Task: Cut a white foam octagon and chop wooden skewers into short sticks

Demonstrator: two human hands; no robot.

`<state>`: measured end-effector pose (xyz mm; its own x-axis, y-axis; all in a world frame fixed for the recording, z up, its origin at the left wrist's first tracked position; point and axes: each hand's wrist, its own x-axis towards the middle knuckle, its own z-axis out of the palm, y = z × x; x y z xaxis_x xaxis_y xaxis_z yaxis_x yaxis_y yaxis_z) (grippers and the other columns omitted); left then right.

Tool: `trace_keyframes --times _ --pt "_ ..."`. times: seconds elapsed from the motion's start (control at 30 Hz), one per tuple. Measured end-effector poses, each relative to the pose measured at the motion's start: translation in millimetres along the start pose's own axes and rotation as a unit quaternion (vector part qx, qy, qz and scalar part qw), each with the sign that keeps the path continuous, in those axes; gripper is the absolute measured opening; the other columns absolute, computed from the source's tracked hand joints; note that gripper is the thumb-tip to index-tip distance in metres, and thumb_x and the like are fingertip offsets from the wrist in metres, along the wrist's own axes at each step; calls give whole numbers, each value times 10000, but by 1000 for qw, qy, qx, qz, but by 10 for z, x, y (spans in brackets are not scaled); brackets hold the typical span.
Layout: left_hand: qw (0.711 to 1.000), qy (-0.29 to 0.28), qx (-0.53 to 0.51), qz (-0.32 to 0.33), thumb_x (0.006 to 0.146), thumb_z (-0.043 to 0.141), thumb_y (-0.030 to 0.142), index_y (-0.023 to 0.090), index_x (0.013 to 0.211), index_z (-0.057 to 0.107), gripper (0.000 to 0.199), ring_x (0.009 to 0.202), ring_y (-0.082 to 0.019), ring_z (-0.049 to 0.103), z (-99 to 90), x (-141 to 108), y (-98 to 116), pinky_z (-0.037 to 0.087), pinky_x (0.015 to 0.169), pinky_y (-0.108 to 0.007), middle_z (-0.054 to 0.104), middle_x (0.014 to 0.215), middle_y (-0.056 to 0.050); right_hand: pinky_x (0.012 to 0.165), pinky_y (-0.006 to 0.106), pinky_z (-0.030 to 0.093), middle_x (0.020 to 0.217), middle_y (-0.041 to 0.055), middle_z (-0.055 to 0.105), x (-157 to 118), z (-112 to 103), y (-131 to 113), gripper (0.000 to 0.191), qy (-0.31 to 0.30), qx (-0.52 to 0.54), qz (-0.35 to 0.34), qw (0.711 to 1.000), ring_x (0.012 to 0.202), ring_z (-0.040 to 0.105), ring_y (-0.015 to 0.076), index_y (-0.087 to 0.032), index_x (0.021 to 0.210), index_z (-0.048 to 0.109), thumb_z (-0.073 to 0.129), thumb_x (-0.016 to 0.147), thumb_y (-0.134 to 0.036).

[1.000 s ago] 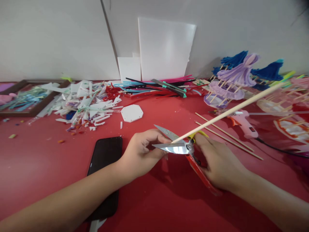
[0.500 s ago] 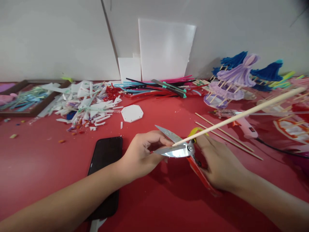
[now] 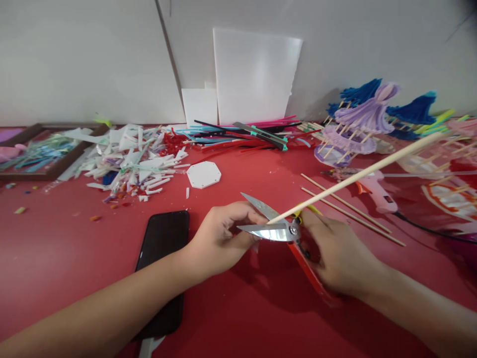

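My left hand (image 3: 219, 241) pinches the near end of a thin wooden stick (image 3: 357, 175), which slants up to the right. My right hand (image 3: 337, 248) is wrapped round the red and yellow handles of a pair of scissors (image 3: 274, 232). The scissors' blades are parted, with the stick lying between them near the pivot. The blade tips point left, close to my left fingers, and the fingertips are partly hidden behind the lower blade. Below my left forearm lies a black phone (image 3: 164, 243).
A white octagonal plate (image 3: 203, 175) lies beyond my hands, beside a heap of white scraps (image 3: 137, 159). Two loose sticks (image 3: 354, 216) and a pink glue gun (image 3: 380, 191) lie to the right. Pipe cleaners (image 3: 238, 136) and a lilac pagoda-like model (image 3: 368, 117) stand farther back.
The stick's far end has shifted left. The yellow handle has drawn in slightly towards the red one, while the blades stay parted round the stick. My left hand has hardly moved.
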<state>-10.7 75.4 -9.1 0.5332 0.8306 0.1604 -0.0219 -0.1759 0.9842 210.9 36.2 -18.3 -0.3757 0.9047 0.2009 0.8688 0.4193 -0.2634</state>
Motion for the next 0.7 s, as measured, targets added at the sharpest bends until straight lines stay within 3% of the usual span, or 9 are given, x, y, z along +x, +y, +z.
trace_keyframes --times 0.27,0.7 --pt "1000 5 -16 -19 742 606 89 158 756 610 70 505 -104 610 15 15 26 494 485 -186 636 620 -6 500 306 399 724 76 623 16 -19 17 189 -21 -33 9 999 572 589 224 -191 871 487 506 686 -227" --pt "1000 19 -14 -3 732 597 82 157 774 629 92 511 -106 613 21 2 25 491 492 -198 647 671 -17 553 352 483 812 130 648 49 -53 2 174 -4 -53 -7 999 673 630 258 -188 902 483 456 751 -270"
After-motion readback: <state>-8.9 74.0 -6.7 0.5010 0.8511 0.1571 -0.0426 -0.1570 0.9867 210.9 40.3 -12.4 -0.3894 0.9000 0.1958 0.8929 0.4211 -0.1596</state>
